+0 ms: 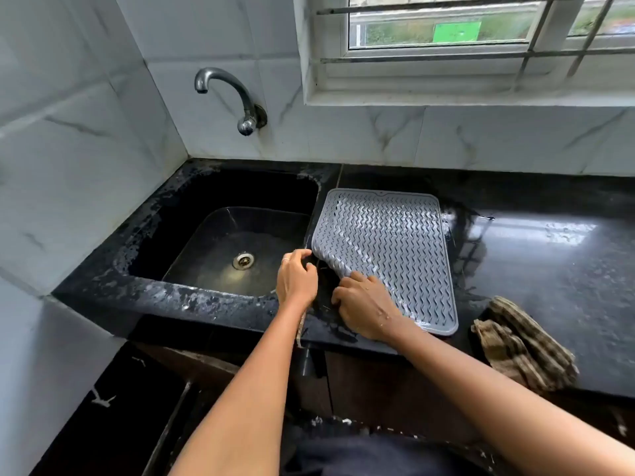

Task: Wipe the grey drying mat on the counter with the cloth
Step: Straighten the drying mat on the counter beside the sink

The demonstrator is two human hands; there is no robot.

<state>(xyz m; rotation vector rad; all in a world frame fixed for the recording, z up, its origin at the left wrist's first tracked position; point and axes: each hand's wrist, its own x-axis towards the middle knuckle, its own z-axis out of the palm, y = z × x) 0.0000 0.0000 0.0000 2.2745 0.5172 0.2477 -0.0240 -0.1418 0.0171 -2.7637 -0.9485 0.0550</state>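
Note:
The grey drying mat [388, 242], ribbed with wavy ridges, lies on the black counter [549, 262] just right of the sink. Its near-left corner is folded up and over. My left hand [296, 278] pinches the mat's left edge at the fold. My right hand [366, 309] grips the folded near-left corner, fingers curled on it. The cloth [522, 345], brown and beige striped, lies crumpled at the counter's front edge to the right of the mat, apart from both hands.
A black sink [192, 214] with a steel drain [243, 261] lies left of the mat. A chrome tap [237, 101] juts from the tiled wall above it. A barred window [481, 36] is at the back right. The counter right of the mat looks wet and glossy.

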